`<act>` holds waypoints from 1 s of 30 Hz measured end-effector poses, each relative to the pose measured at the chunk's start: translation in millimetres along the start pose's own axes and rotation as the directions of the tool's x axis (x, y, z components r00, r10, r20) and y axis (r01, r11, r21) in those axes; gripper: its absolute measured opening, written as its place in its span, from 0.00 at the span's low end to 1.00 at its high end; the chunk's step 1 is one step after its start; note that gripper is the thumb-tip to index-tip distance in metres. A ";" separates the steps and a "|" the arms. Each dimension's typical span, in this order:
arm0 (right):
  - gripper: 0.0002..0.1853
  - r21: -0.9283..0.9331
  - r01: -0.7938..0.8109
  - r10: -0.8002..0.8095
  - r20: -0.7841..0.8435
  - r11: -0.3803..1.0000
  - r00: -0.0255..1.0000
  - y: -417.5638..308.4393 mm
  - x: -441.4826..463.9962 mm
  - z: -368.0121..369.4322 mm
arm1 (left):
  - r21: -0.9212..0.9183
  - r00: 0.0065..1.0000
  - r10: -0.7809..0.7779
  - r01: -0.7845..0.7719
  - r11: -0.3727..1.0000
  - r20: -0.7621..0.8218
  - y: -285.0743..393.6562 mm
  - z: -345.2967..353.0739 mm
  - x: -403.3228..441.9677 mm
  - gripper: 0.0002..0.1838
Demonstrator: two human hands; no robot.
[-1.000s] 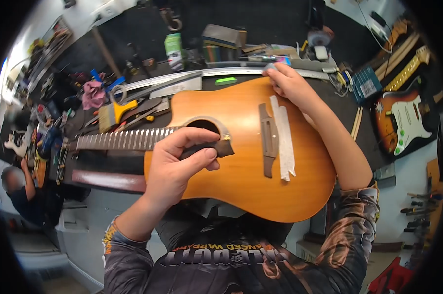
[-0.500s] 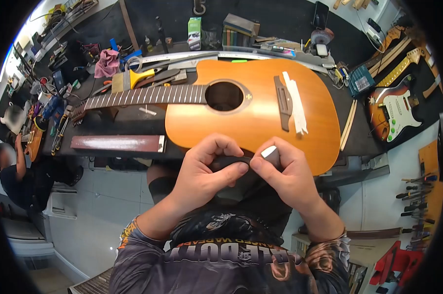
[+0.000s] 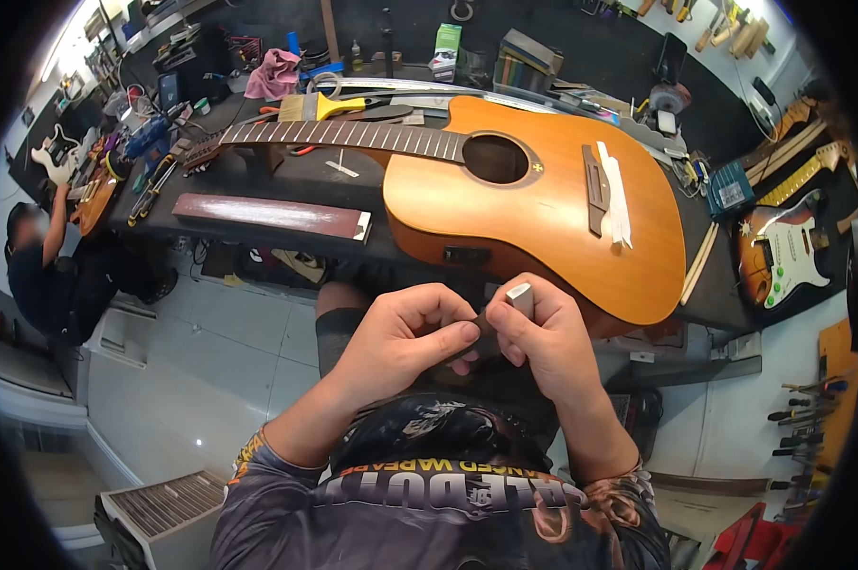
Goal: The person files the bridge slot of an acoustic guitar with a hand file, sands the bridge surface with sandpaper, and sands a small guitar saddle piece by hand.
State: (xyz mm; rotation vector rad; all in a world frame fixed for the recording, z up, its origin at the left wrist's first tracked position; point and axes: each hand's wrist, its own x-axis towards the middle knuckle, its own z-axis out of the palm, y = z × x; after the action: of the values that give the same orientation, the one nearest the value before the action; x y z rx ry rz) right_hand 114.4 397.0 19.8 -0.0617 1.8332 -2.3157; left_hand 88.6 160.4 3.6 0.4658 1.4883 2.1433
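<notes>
In front of my shirt, my left hand (image 3: pixel 405 337) is closed, thumb and forefinger pinching a dark thin piece (image 3: pixel 474 344) mostly hidden by the fingers. Close beside it, my right hand (image 3: pixel 545 332) is closed on a small grey block (image 3: pixel 520 298) with a pale end showing above the thumb. I cannot tell whether the block and the dark piece are joined. Beyond both hands lies an acoustic guitar (image 3: pixel 424 195), face up on the workbench, without strings. White tape (image 3: pixel 616 204) runs along its bridge (image 3: pixel 596 190).
A long reddish-brown beam (image 3: pixel 272 214) lies on the bench's near left. Behind the guitar neck are a yellow-handled brush (image 3: pixel 324 106) and a pink cloth (image 3: pixel 273 74). A sunburst electric guitar (image 3: pixel 785 247) stands at right. At far left, a person (image 3: pixel 44 256) works at the bench.
The view has swung, so the bench and guitar appear farther right and more of the guitar's side shows. My hands stay close together, with the block still in the right one.
</notes>
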 end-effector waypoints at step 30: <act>0.07 -0.291 0.202 -0.261 -0.178 0.935 0.949 43.7 0.2 -2.5 | 0.284 0.981 0.172 -0.139 0.949 -0.092 -35.1 -16.0 33.4 0.08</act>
State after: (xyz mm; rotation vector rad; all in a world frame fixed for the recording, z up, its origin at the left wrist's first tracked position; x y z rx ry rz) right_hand 119.1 389.8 -23.2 -0.0732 2.3618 -2.2782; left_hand 59.5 177.1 -34.7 0.5820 1.8875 2.1185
